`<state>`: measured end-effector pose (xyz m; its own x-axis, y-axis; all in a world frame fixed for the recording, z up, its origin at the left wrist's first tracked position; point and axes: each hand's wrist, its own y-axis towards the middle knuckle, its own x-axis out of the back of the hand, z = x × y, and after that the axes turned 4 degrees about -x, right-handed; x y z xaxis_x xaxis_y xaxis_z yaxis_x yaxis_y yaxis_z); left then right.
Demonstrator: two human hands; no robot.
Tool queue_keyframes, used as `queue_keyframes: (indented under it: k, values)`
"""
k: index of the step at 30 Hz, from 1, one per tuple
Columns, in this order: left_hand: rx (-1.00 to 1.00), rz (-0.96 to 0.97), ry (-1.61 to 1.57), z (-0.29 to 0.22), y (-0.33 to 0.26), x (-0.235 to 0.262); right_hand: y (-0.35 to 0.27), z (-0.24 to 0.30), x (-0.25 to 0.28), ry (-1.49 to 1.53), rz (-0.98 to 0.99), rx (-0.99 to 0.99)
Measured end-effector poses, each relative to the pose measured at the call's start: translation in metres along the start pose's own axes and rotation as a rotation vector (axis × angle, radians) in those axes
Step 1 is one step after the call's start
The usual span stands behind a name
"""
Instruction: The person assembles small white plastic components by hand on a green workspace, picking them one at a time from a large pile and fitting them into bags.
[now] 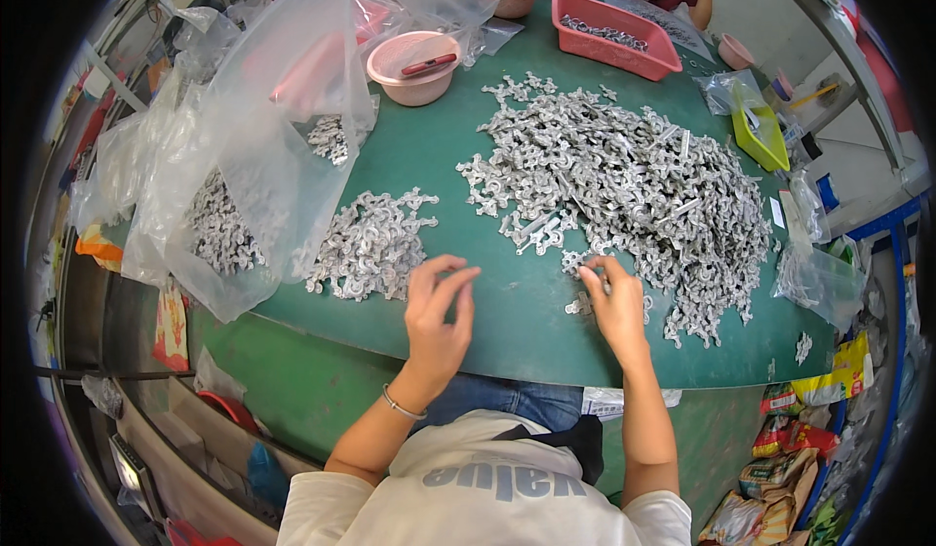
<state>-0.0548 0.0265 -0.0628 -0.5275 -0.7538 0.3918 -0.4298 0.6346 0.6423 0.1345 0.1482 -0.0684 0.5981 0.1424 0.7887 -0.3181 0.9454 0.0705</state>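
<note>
Centre: left hand [439, 314], loosely released, near the smaller heap [370, 246]; right hand [616, 307], grasp impossible to tell, beside the larger metal-part heap [624, 190]. Left: translucent bag [281, 171] veils further parts [222, 222].

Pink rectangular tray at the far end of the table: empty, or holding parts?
Holding parts: small grey metal pieces show inside the pink rectangular tray, below its rim.
</note>
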Motion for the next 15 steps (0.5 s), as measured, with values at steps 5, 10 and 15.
queue_keyframes:
  k: [5, 10, 15]
  values:
    - [0.058, 0.227, -0.186, -0.012, -0.013, -0.014, -0.025, -0.026, 0.027, 1.787, 0.544, -0.388]
    - [0.037, 0.34, -0.251, -0.027, -0.022, -0.026, -0.046, -0.026, 0.036, 2.102, 0.555, -0.486]
    - [0.049, 0.514, -0.355, -0.044, -0.028, -0.041, -0.058, -0.024, 0.043, 2.244, 0.39, -0.732]
